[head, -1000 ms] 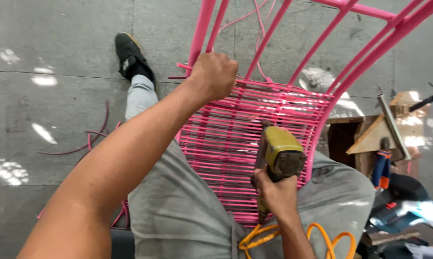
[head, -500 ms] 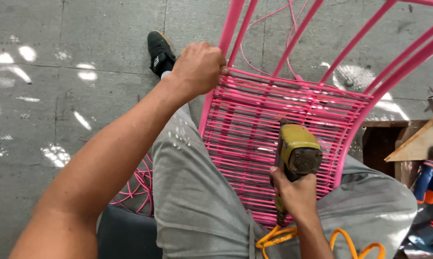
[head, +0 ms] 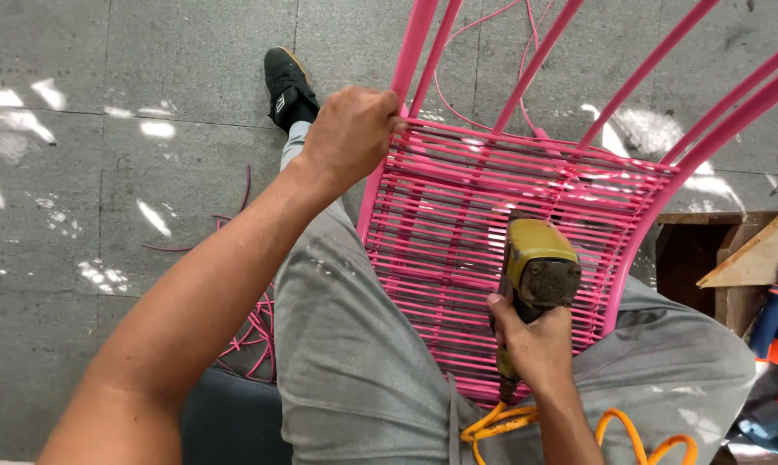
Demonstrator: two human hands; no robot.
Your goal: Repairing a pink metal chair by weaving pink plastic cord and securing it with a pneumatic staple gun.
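Between the person's knees, a pink metal chair frame (head: 535,95) strung with rows of pink plastic cord (head: 458,250) leans back over the grey trousers (head: 354,362). Curled tight around the frame's left upright, the left hand (head: 352,133) has its fingers fully closed on the tube just above the top row of cord. Below and to the right of those fingers, the right hand (head: 531,344) is wrapped shut around the grip of a worn yellow pneumatic tool (head: 537,275), whose nose presses against the woven rows; an orange coiled air hose (head: 570,426) trails from its base. Doing this well likely means keeping the left grip firm so the frame cannot twist, holding the tool square to the cords, and keeping the hose away from the weave. A black shoe (head: 287,86) rests on the grey tiled floor (head: 105,215) beyond the left knuckles, with loose cord offcuts (head: 251,327) nearby.
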